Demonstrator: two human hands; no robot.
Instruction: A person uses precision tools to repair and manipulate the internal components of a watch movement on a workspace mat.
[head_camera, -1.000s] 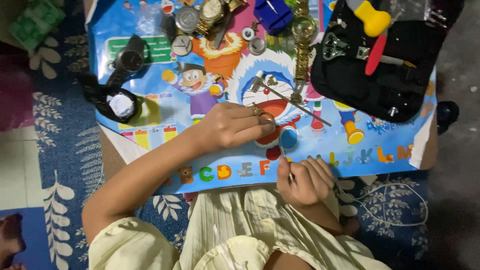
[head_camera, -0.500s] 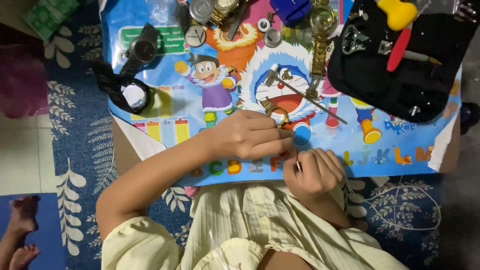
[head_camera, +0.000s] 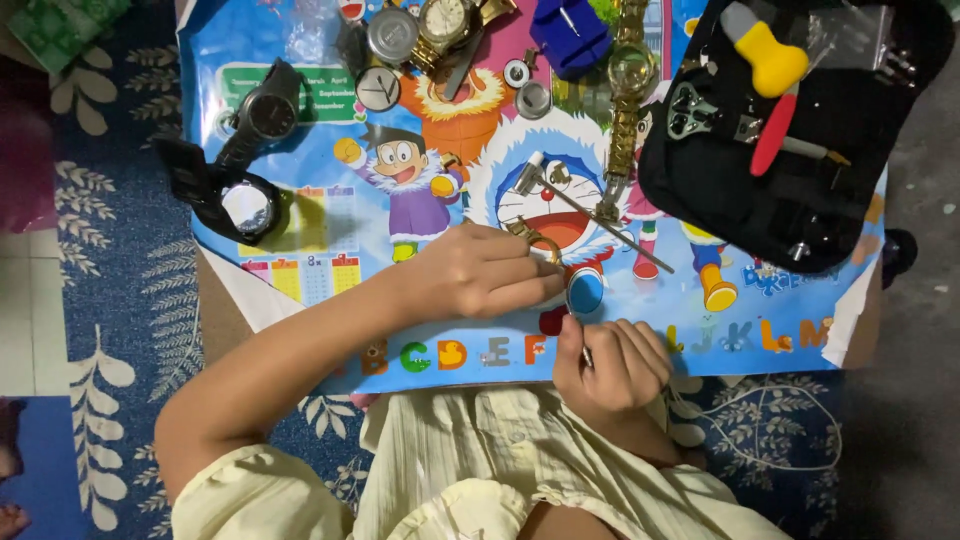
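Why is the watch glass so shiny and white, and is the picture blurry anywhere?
In the head view, light glares off the black watch face, washing it pale; the hands, left hand and right hand, look sharp, and the poster shows soft sheen.

Bare poster strip (head_camera: 330, 270) left of hands – black watches (head_camera: 245, 200) beyond, tool case (head_camera: 800, 150) crowding right

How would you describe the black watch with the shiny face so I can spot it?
Start at the cartoon poster mat and go to its left edge. The black watch with the shiny face lies there, strap open. Unlike the dark-faced black watch above it, its glass glares white.
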